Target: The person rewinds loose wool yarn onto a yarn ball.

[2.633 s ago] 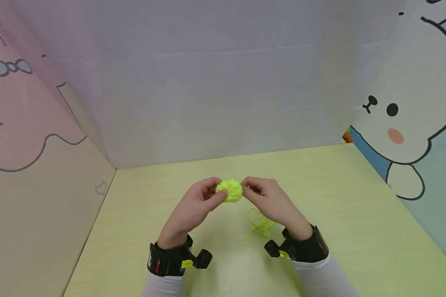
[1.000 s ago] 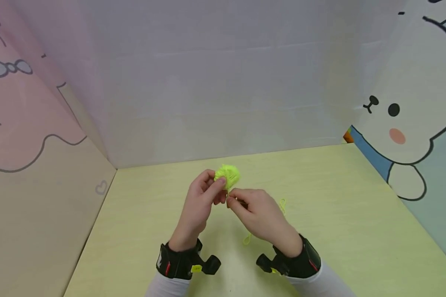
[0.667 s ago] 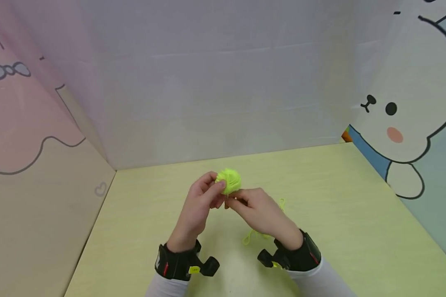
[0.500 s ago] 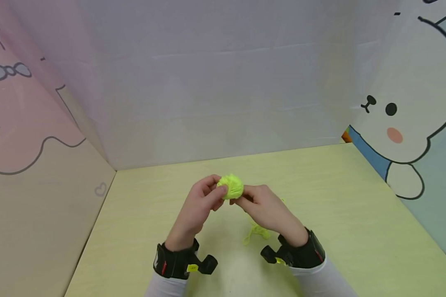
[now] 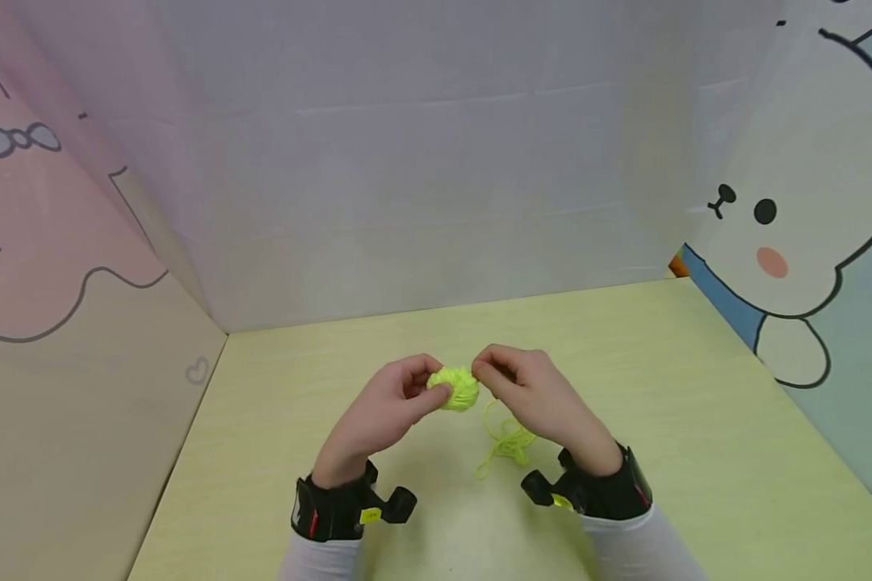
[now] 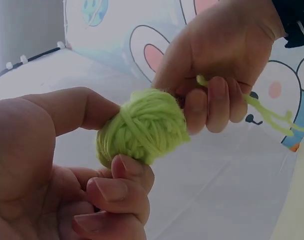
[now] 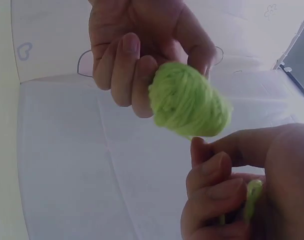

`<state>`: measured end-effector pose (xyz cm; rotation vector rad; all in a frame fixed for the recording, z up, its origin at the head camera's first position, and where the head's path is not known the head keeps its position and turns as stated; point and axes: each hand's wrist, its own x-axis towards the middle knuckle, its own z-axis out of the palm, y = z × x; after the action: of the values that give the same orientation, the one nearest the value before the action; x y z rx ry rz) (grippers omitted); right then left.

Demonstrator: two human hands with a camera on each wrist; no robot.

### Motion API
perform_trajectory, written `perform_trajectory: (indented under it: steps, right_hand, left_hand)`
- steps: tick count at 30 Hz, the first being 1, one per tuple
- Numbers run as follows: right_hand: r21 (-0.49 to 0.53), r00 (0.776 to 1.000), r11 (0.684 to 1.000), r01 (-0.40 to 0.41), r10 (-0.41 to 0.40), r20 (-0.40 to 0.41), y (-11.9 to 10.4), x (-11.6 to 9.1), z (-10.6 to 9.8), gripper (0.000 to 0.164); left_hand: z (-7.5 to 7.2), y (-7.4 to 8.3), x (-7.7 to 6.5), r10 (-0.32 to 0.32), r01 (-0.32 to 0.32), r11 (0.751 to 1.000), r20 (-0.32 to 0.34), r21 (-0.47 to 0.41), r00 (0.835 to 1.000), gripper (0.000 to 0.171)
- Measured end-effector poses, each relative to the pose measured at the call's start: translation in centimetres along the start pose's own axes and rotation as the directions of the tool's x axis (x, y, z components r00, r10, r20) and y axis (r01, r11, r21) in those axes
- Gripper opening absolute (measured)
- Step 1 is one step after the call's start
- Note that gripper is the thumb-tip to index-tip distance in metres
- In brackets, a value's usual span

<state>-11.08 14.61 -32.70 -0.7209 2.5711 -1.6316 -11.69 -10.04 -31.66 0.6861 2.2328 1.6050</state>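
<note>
A small ball of neon yellow-green yarn [image 5: 456,388] is held above the table. My left hand [image 5: 388,403] grips it between thumb and fingers at its left side, as the left wrist view also shows with the wound yarn ball [image 6: 144,125]. At the ball's right side, my right hand [image 5: 545,395] pinches the yarn strand, its fingers curled. In the right wrist view the strand [image 7: 252,197] runs through the curled fingers of that hand. Beneath the right hand, a loose tangle of the same yarn [image 5: 510,442] lies on the table.
The pale yellow table [image 5: 320,363] meets a white cloth backdrop [image 5: 436,202] behind. Printed cartoon panels stand on both sides, a pink one [image 5: 58,202] at left and a white bear-like figure [image 5: 807,202] at right. Each wrist wears a black camera band.
The yarn ball has lowered slightly and turned in my left hand. My right hand has swung from below the ball up to its right side, uncovering more of the loose yarn.
</note>
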Motion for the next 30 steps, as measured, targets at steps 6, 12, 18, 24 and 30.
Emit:
perform_trajectory:
  steps: [6,12,18,24,30]
  right_hand:
    - [-0.027,0.997,1.000,0.016,-0.018,-0.070,-0.5,-0.4,0.0,0.021]
    - [-0.062,0.996,0.998,0.026,-0.031,-0.088,-0.9,-0.7,0.4,0.021]
    - [-0.116,0.993,0.992,0.052,-0.063,-0.100,-1.3,-0.7,0.9,0.019]
    - [-0.140,0.988,0.988,0.061,-0.079,-0.130,-1.3,-0.6,1.4,0.018]
    - [-0.133,0.986,0.989,0.064,-0.083,-0.148,-1.5,-0.6,2.0,0.021]
  left_hand:
    - [0.2,0.0,0.0,0.008,0.003,0.991,-0.083,0.131,0.997,0.017]
    - [0.5,-0.2,0.1,0.024,0.012,0.983,-0.193,0.183,0.981,0.016]
    - [1.2,0.2,0.3,0.083,-0.009,0.971,-0.301,0.239,0.950,0.013]
    - [2.0,0.6,0.4,0.135,-0.035,0.966,-0.383,0.255,0.914,0.012]
    - [2.6,0.7,0.5,0.141,-0.066,0.981,-0.434,0.184,0.890,0.012]
